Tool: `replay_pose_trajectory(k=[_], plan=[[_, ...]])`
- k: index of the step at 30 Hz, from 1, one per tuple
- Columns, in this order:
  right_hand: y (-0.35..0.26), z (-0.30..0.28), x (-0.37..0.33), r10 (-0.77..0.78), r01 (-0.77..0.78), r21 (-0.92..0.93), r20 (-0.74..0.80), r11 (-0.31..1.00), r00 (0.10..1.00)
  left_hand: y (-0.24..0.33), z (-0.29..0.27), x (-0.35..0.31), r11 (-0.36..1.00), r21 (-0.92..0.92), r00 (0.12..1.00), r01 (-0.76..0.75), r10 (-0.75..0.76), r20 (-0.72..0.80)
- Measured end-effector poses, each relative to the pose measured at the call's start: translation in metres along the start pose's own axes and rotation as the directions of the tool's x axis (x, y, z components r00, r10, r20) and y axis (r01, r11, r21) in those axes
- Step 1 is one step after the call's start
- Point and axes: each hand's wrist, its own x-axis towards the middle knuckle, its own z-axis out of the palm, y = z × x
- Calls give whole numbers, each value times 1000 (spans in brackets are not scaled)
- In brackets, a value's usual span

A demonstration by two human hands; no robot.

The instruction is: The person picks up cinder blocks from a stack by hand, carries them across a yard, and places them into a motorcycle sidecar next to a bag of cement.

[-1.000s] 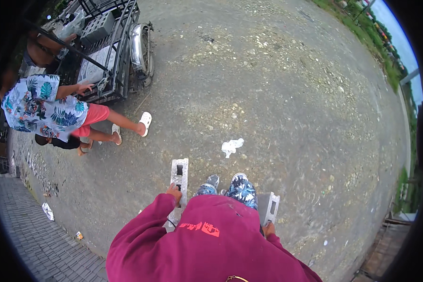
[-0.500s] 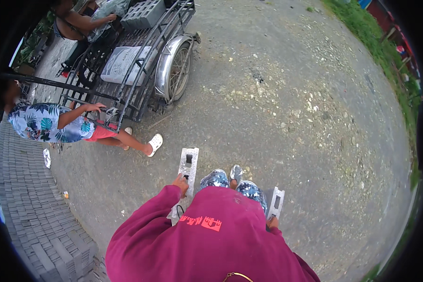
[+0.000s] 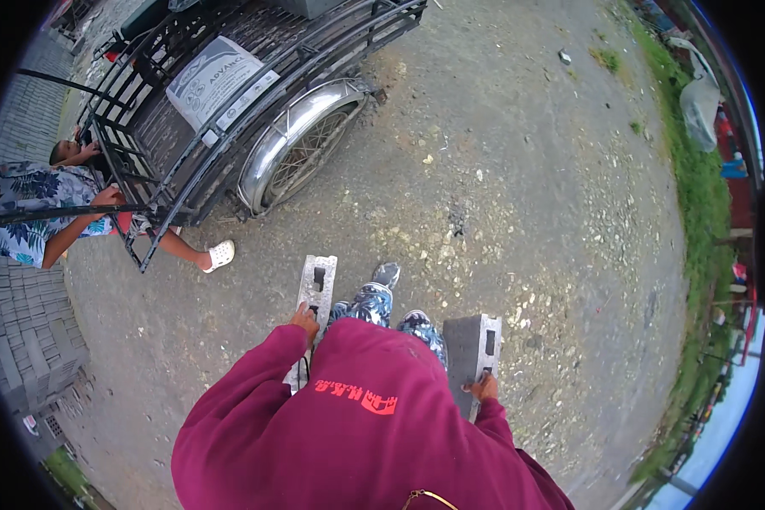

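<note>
My left hand (image 3: 305,321) is closed on a grey concrete hollow block (image 3: 319,270), its fingers hooked into one of the holes. That block hangs upright at my left side, its holes facing up, and my sleeve hides part of it. At my right side, my right hand (image 3: 484,388) grips a second concrete hollow block (image 3: 465,348) by a hole in its top. A broad grey side face of this block shows. Between the two blocks are my feet and patterned trousers, one shoe (image 3: 387,274) ahead of the other.
Ahead and left stands a black metal-railed cart (image 3: 166,170) with a spoked wheel (image 3: 302,161) and a white sack (image 3: 221,81). Beside it are a person in a floral shirt (image 3: 38,200) and another person. Stacked grey blocks (image 3: 30,327) line the left; grass (image 3: 697,212) borders the right.
I have stepped forward, and the cart is nearer. Both blocks came along in my hands; the right one shows more of its side. The person in the floral shirt is further left in view.
</note>
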Motion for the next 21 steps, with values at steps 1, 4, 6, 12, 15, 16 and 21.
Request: replay_pose_trajectory(k=[1, 4, 6, 12, 15, 16, 21], plan=[[-11, -31, 24, -77, 78, 29, -45, 997, 996, 5, -18, 10, 1000, -28, 1000, 16, -16, -6], [-58, -129, 103, -151, 151, -69, 7, 986, 988, 1, -79, 38, 991, -108, 997, 77, -79, -8], [-106, -192, 145, -177, 186, -162, 67, 969, 982, 4, -111, 57, 970, -194, 989, 147, -146, 18], [-257, -348, 282, -330, 359, -323, 144, 876, 933, 5, -193, 123, 873, -350, 938, 341, -340, 65], [-339, -414, 336, -446, 465, -486, 163, 740, 880, 2, -242, 152, 812, -439, 923, 384, -321, 214], [-372, -436, 345, -473, 492, -528, 184, 692, 862, 5, -250, 157, 778, -473, 911, 413, -357, 207], [-564, -560, 342, -616, 591, -708, 279, 387, 737, -4, -303, 222, 610, -623, 864, 490, -438, 250]])
